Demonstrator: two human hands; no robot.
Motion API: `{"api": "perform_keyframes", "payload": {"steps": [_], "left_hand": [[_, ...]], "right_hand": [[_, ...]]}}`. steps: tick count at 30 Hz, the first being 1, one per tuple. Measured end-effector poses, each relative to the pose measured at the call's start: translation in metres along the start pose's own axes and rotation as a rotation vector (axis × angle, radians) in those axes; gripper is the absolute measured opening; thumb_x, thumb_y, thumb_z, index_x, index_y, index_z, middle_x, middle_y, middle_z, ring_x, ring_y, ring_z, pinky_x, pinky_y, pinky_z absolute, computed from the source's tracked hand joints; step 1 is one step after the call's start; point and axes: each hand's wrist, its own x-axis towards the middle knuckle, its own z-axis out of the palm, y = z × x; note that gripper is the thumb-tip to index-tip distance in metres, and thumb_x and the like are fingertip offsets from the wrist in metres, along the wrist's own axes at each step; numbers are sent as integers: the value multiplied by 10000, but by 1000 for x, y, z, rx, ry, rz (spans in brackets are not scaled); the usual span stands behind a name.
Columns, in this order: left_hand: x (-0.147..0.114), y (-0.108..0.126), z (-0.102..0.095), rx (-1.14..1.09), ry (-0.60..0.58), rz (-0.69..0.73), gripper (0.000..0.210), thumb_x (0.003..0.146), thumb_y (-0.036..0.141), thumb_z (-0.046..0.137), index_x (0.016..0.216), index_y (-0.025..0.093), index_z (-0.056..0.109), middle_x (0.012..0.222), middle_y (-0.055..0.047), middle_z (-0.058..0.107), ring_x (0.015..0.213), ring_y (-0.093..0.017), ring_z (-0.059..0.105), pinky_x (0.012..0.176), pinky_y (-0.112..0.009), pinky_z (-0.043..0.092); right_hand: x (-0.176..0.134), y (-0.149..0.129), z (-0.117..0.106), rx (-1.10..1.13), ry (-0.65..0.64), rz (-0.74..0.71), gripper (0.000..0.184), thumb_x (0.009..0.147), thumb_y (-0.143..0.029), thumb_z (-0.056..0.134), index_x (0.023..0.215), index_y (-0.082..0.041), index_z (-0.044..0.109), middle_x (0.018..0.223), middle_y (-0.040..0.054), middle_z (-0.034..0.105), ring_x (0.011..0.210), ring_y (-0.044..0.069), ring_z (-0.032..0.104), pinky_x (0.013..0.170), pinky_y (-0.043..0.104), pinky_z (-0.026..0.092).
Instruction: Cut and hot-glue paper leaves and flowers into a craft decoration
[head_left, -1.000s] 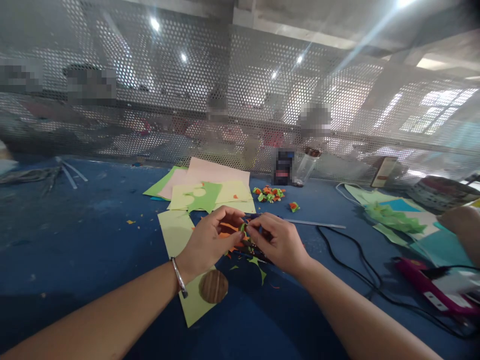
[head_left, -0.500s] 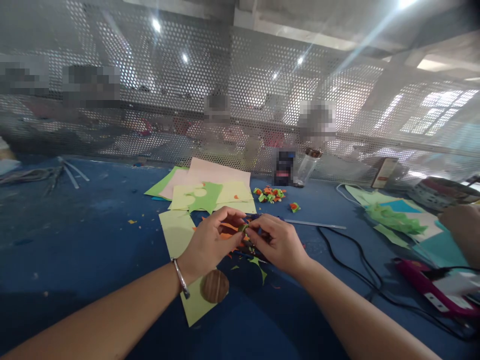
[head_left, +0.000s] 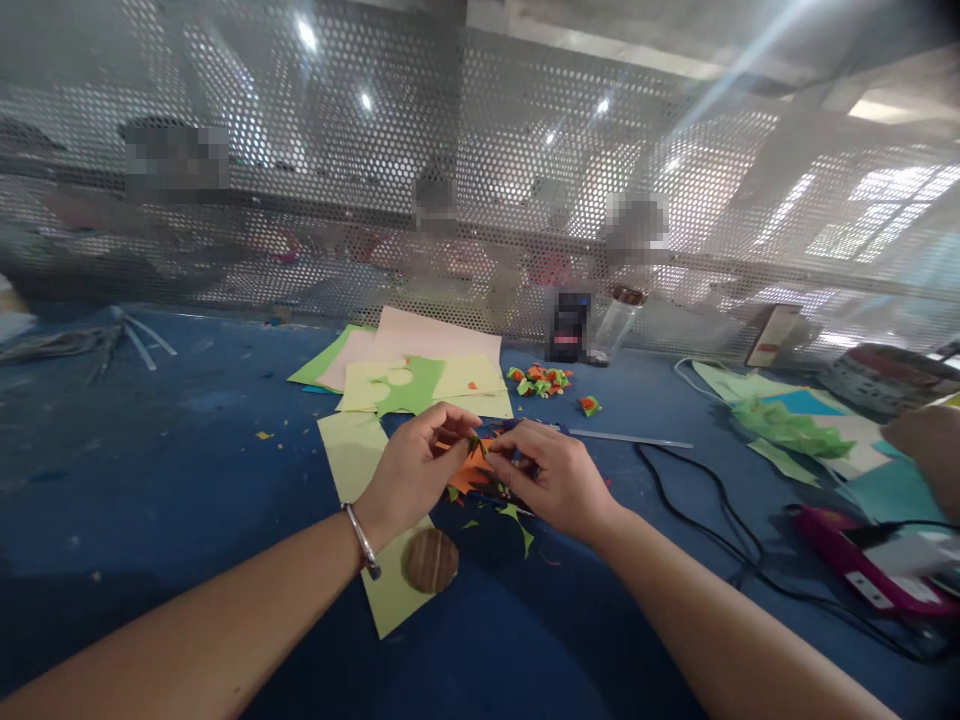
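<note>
Over the blue table, my left hand (head_left: 420, 465) pinches a small green paper piece (head_left: 477, 444) between thumb and fingers. My right hand (head_left: 559, 475) is closed too, its thumb and fingertips at the piece's right edge. Just beneath the fingers lie orange paper scraps (head_left: 472, 472) with jagged edges. A green paper offcut (head_left: 519, 525) rests in front of my right hand. Beyond the hands sits a cluster of small folded green and orange paper pieces (head_left: 541, 381), with a single folded piece (head_left: 589, 406) apart from it. Whatever lies directly under my right hand is mostly hidden.
Pale paper sheets (head_left: 439, 335) are stacked at the back. A round wooden disc (head_left: 430, 561) lies on a yellow sheet (head_left: 386, 605). A clear bottle (head_left: 616, 325), a glue stick (head_left: 630, 438), a black cable (head_left: 712, 535) and a magenta power strip (head_left: 840, 555) are rightward. Another person's hand (head_left: 926, 455) shows far right.
My left fingertips have shifted slightly left with the green paper piece, and the gap between my hands is a bit wider. More of the orange scraps shows below.
</note>
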Motion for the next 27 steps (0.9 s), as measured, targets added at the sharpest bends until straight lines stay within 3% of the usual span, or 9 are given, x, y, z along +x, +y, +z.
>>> {"api": "perform_keyframes", "payload": {"steps": [14, 27], "left_hand": [[0, 6, -6, 81, -45, 49, 203, 896, 171, 551, 1081, 236, 602, 977, -7, 632, 788, -122, 625, 715, -272, 512], [1, 7, -8, -10, -55, 16, 342, 840, 171, 619, 1174, 220, 569, 965, -40, 676, 878, -166, 648, 797, -314, 515]], "right_hand": [[1, 3, -4, 31, 0, 22, 96, 928, -232, 608, 937, -185, 691, 856, 30, 670, 707, 121, 600, 610, 231, 448], [1, 2, -6, 56, -20, 35, 115, 934, -244, 602, 967, -195, 701, 868, 33, 671, 699, 120, 599, 592, 227, 451]]}}
